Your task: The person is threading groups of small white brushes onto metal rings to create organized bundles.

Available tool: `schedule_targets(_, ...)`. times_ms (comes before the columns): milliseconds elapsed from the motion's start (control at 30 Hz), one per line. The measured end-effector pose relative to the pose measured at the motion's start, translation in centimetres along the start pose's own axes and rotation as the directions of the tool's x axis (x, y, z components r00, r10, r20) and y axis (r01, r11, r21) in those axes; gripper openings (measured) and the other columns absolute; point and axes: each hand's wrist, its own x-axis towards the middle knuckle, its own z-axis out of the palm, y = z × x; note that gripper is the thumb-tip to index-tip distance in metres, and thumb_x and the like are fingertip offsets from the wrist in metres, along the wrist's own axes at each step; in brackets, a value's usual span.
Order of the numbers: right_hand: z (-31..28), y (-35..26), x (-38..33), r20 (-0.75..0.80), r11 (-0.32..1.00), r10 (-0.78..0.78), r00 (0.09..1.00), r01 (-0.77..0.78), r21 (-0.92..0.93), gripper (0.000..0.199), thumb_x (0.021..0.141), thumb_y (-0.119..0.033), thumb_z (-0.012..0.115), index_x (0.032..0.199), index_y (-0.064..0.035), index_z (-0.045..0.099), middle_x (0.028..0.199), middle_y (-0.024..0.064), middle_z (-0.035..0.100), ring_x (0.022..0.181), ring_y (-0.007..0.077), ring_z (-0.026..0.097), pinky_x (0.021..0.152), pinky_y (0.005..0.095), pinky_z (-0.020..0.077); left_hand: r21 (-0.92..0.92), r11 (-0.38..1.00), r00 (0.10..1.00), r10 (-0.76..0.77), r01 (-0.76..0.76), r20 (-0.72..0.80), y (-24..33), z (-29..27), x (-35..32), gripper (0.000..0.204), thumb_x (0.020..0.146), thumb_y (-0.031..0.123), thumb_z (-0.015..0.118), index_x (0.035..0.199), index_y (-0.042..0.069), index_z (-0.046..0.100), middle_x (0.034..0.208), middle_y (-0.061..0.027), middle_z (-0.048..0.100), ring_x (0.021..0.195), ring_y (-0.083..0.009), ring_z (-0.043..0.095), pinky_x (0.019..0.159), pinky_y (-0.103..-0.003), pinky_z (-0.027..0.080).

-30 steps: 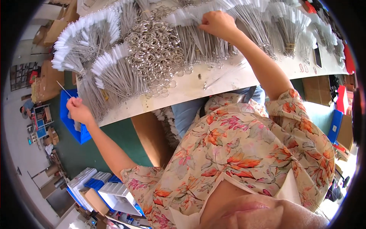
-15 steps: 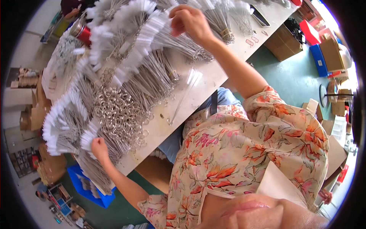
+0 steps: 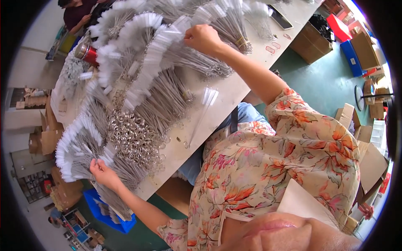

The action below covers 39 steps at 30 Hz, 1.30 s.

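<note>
Many thin wire brushes with white bristle ends and looped metal handles lie in bundles over the table. At the left, my left hand (image 3: pixel 105 174) is over the nearer brushes (image 3: pixel 125 167), its fingers curled close to the bristle ends; whatever they pinch is too small to make out. My right hand (image 3: pixel 205 39) rests at the far bundle of brushes (image 3: pixel 190 58), fingers bent together at the bristles, their tips partly hidden. Between the hands lies a heap of metal split rings (image 3: pixel 132 136). A few loose brushes (image 3: pixel 204 106) lie apart near the table's front edge.
A phone (image 3: pixel 280 17) and small pink-edged tags (image 3: pixel 270 49) lie at the table's far right. A red tin (image 3: pixel 88 55) stands at the back left. Below the table are a blue crate (image 3: pixel 121 224) and a cardboard box (image 3: pixel 310 44). Another person (image 3: pixel 79 16) sits across the table.
My right hand has lowered slightly toward the brushes and its fingers have drawn together. My left hand has moved a little left over the brushes, with its fingers loosened somewhat. The view has shifted slightly.
</note>
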Motion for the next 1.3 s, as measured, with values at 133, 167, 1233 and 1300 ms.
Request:
schedule_targets(133,-1.6,-0.7,-0.5,-0.170,0.978,-0.174,0.970,0.191,0.087,0.017,0.071,-0.024,0.060,0.079,-0.0106,0.067,0.074,0.0124,0.064,0.072,0.0298,0.063,0.068,0.0403,0.0495,0.088,0.993,0.990,0.071,-0.082,0.119,-3.4,1.1,0.8,0.021,0.087,0.013,0.057,0.101,-0.002,0.060,0.088,-0.0126,0.065,0.074,-0.0187,0.061,0.071,-0.031,0.048)
schedule_targets(167,-2.6,-0.4,-0.5,-0.302,0.951,-0.191,0.934,0.252,0.179,0.018,0.074,-0.023,0.060,0.081,-0.0080,0.067,0.073,0.0102,0.064,0.069,0.0252,0.061,0.066,0.0370,0.0486,0.097,0.993,0.987,0.054,-0.069,0.151,-4.6,1.4,0.7,0.021,0.087,0.014,0.057,0.100,-0.002,0.060,0.088,-0.0130,0.065,0.074,-0.0191,0.061,0.071,-0.031,0.048)
schedule_targets(1233,-3.3,-9.7,-9.0,0.073,0.376,-0.398,0.915,0.090,0.922,0.023,0.094,-0.019,0.048,0.106,0.0005,0.054,0.092,0.0052,0.059,0.086,0.0141,0.059,0.077,0.0282,0.0479,-0.790,0.601,0.898,0.277,0.116,0.343,20.0,8.0,-11.5,0.024,0.091,0.006,0.048,0.112,-0.005,0.056,0.072,-0.0015,0.052,0.055,-0.0046,0.044,0.048,-0.017,0.037)
schedule_targets(1300,-2.6,-13.0,-12.1,0.509,0.432,-0.355,0.784,-0.345,0.833,0.023,0.095,-0.019,0.046,0.109,-0.0013,0.052,0.089,0.0031,0.056,0.086,0.0125,0.055,0.078,0.0268,0.0465,-0.759,0.650,0.938,0.282,-0.033,0.201,20.5,8.8,-12.0,0.021,0.090,0.008,0.051,0.106,-0.004,0.057,0.074,-0.0028,0.054,0.060,-0.0079,0.048,0.053,-0.020,0.041)
